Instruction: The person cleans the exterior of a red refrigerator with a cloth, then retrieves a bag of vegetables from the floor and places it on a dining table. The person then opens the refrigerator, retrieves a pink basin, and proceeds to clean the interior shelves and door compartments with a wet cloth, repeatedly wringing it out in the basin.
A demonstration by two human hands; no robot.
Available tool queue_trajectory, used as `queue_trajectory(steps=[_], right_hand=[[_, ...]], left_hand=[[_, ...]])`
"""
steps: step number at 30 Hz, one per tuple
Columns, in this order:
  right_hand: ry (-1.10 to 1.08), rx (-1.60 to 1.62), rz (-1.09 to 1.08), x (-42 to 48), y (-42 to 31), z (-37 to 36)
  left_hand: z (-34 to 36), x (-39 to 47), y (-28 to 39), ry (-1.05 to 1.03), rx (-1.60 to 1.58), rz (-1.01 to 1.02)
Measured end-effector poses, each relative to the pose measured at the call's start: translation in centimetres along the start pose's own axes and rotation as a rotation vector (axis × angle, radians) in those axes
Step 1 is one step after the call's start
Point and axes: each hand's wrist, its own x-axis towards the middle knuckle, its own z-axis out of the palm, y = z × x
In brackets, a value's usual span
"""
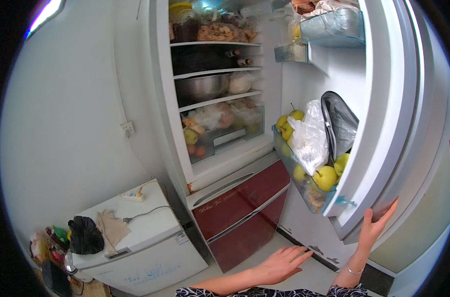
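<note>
A refrigerator stands wide open, its door (382,111) swung to the right. My right hand (377,222), a bangle on its wrist, is at the door's lower outer edge with thumb and fingers spread; whether it touches is hard to tell. My left hand (282,263) is empty, palm down, low in front of the red lower drawers (243,204). In the lower door bin (303,189) are several yellow-green pears (325,178), a white plastic bag (310,137) and a grey lined pouch (340,126). Inside, a steel bowl (204,87) sits on a shelf above a drawer (228,139) of bagged food.
At the left, a white chest freezer (154,256) carries a black plastic bag (85,235), a beige cloth (111,228) and a plug on a cable (147,213). Bottles and bags crowd the floor side beyond it. A wall socket (127,128) holds a plug. An upper door bin (334,28) contains bagged food.
</note>
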Motion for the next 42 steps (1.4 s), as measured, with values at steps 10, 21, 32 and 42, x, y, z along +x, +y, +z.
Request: queue_trajectory(steps=[10, 21, 32, 42], right_hand=[[0.089, -0.121, -0.019, 7.0, 12.3, -1.1], [0.055, 0.068, 0.155, 9.6, 20.5, 1.8], [0.108, -0.248, 0.282, 10.8, 27.2, 0.0], [0.525, -0.258, 0.006, 8.4, 17.3, 4.2]], left_hand=[[0.0, 0.0, -6.0, 0.15, 0.253, -0.325], [-3.1, -1.3, -12.3, 0.163, 0.376, -0.412], [-6.3, 2.2, -17.5, 0.081, 0.349, -0.17], [-12.7, 1.6, -21.2, 0.173, 0.589, -0.33]])
